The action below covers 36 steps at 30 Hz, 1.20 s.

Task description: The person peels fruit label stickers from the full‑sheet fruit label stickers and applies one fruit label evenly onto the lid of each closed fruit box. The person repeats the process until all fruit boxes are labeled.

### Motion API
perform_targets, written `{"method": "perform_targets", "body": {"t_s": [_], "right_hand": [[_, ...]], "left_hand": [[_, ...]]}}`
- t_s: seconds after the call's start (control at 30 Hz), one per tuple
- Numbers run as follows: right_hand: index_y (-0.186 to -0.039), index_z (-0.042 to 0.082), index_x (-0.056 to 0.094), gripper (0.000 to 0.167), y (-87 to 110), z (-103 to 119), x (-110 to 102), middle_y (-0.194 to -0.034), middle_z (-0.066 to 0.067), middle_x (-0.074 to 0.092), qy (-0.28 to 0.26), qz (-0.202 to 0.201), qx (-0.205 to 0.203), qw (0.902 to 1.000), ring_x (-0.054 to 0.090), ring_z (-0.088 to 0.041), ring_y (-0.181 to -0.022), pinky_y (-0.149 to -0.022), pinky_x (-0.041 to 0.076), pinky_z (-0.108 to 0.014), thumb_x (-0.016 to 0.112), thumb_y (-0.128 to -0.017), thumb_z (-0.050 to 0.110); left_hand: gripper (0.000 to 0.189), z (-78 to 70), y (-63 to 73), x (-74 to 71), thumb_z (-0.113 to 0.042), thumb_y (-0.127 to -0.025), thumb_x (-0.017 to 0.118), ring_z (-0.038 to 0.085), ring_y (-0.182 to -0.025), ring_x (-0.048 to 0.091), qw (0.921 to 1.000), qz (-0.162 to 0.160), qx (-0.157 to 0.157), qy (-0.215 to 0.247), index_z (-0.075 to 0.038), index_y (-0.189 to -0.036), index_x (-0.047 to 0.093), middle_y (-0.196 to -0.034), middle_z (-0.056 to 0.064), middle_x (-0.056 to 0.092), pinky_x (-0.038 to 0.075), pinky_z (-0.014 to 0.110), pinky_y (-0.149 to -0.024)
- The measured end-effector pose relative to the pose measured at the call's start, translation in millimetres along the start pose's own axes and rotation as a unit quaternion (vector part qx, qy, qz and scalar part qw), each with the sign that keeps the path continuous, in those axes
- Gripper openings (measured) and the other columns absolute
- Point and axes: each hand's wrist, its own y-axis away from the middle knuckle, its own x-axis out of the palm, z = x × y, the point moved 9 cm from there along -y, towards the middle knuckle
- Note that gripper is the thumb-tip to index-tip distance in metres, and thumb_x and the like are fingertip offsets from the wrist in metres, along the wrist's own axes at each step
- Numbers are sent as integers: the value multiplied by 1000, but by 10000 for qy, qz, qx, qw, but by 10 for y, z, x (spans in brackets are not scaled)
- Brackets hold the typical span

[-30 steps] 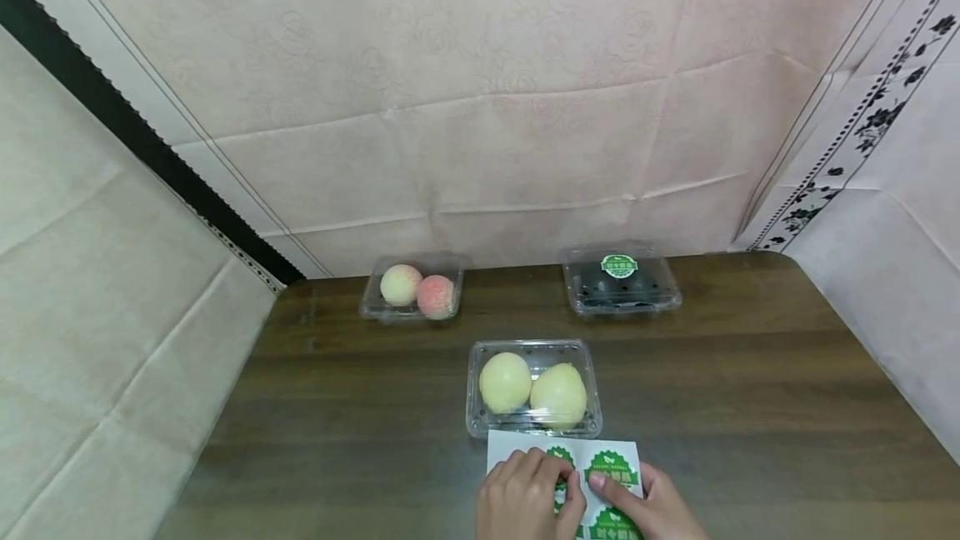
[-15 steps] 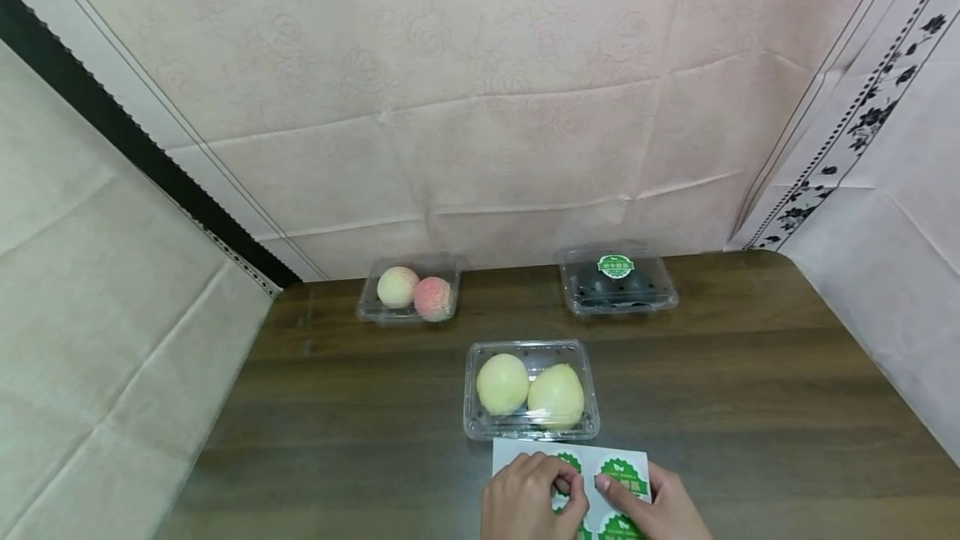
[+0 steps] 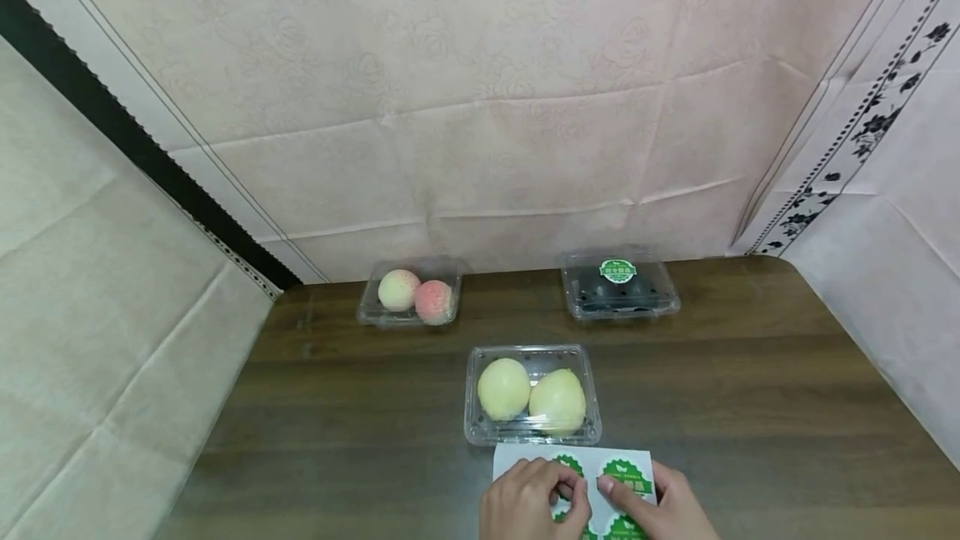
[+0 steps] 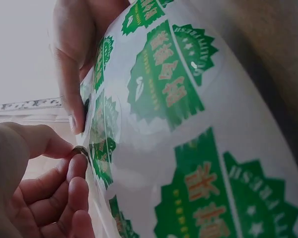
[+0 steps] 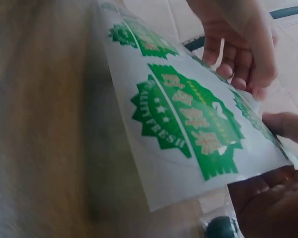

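Note:
A white sheet of round green stickers (image 3: 510,458) lies in both hands at the bottom of the head view. My left hand (image 3: 531,502) pinches the edge of a sticker between thumb and forefinger; in the left wrist view that pinch (image 4: 78,150) is at the sheet's surface. The right hand (image 3: 667,507) grips the sheet's right side, thumb on the printed face and fingers behind. Just beyond the sheet sits a clear plastic box (image 3: 480,433) with two pale yellow-green fruits (image 3: 557,401) inside. Its lid carries no visible sticker.
At the table's back left, a clear box (image 3: 370,312) holds two peaches (image 3: 398,290). A closed clear box (image 3: 663,300) of dark fruit stands at the back right, a green sticker (image 3: 618,271) on its lid. Patterned cloth (image 3: 525,107) walls the brown table (image 3: 345,432).
The sheet and both hands have shifted slightly right and toward me. The left hand keeps its pinch and the right hand its grip. The boxes stay in place.

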Motion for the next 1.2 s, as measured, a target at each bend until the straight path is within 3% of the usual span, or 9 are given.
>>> {"method": "perform_targets", "body": {"t_s": [0.1,0.2,0.43,0.6,0.8,1.2], "right_hand": [[-126,-14,62,43,6,53,-7,-101,-10,77,-112,31,-10,9999,76,-19,-82,-70,64,-35,69,-103,23],[-127,-12,63,44,3,64,-40,-101,-11,77,-177,-119,132,9997,77,-22,-83,-71,65,-37,69,-104,25],[-122,-7,68,39,-30,116,-153,-95,-10,77,172,-877,164,9959,75,-21,-77,-67,64,-36,71,-103,27],[-123,-7,67,36,-79,176,-224,-99,-11,77,16,-1232,48,9924,75,-21,-80,-68,65,-38,71,-103,23],[-126,-3,66,38,-136,189,-270,-102,-10,77,-30,-1261,164,9919,76,-22,-84,-70,65,-40,72,-102,26],[-128,-2,66,43,-209,285,-341,-99,-11,78,701,-1266,164,9893,77,-26,-83,-68,64,-38,73,-101,31]], "left_hand": [[24,-52,-12,-60,-22,-65,93,-13,-60,35,9992,-310,231,-136,-31,-68,71,-63,-24,54,22,2,-54],[24,-74,-45,-77,-21,-67,93,-11,-60,40,9988,-399,252,-137,-30,-70,71,-64,-23,56,26,2,-55],[15,-50,-170,-15,-20,-78,88,-11,-63,44,9996,-150,-165,196,-28,-74,75,-68,-22,62,32,5,-55],[13,-27,-271,34,-20,-84,86,-11,-63,43,9984,67,-334,458,-26,-77,76,-69,-21,62,32,6,-55],[11,33,-337,66,-19,-87,84,-7,-65,51,9962,143,-562,653,-24,-78,77,-71,-19,65,36,8,-55],[9,197,-320,42,-18,-87,83,-7,-64,50,9925,-19,-945,773,-23,-81,78,-74,-18,66,38,10,-56]]}}
